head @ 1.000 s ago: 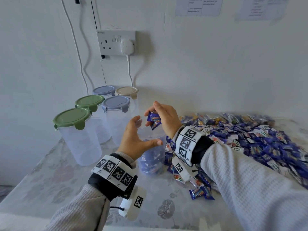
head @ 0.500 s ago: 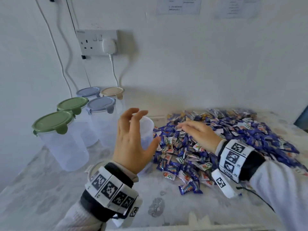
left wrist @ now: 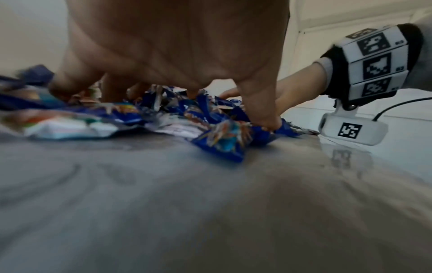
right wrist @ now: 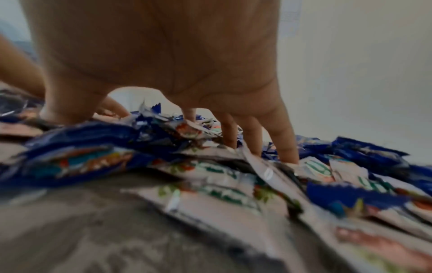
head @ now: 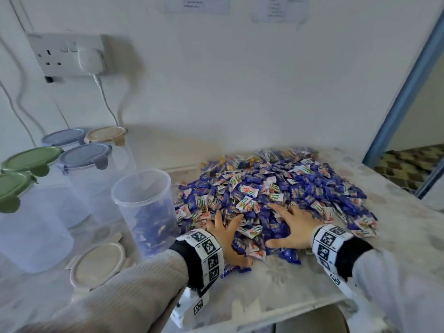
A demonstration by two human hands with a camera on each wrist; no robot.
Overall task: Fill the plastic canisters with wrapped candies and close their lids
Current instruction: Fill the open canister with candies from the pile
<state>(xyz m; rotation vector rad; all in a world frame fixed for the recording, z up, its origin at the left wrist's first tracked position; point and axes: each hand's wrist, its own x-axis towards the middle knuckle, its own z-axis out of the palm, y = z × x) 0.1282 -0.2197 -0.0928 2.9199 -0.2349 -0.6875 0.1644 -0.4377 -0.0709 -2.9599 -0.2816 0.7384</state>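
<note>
A big pile of blue and white wrapped candies (head: 283, 188) covers the right half of the table. Both hands lie palm down on its near edge with fingers spread. My left hand (head: 227, 228) presses into the left corner of the pile, its fingers (left wrist: 264, 118) standing down among blue wrappers (left wrist: 219, 142). My right hand (head: 292, 224) rests a little to the right, its fingers (right wrist: 284, 146) sunk between candies (right wrist: 222, 188). Neither hand encloses a candy. An open clear canister (head: 144, 203), partly filled with candies, stands left of the left hand.
A loose beige lid (head: 99, 263) lies flat in front of the open canister. Several closed empty canisters with green (head: 31, 158), blue-grey (head: 84, 155) and beige (head: 105, 134) lids stand at the back left. A wall socket with a cable (head: 103, 92) is above them. The table's front edge (head: 264, 316) is near.
My right hand went from over the canister to the pile. The left hand let go of the canister and dropped onto the pile's near edge. The head view swung right.
</note>
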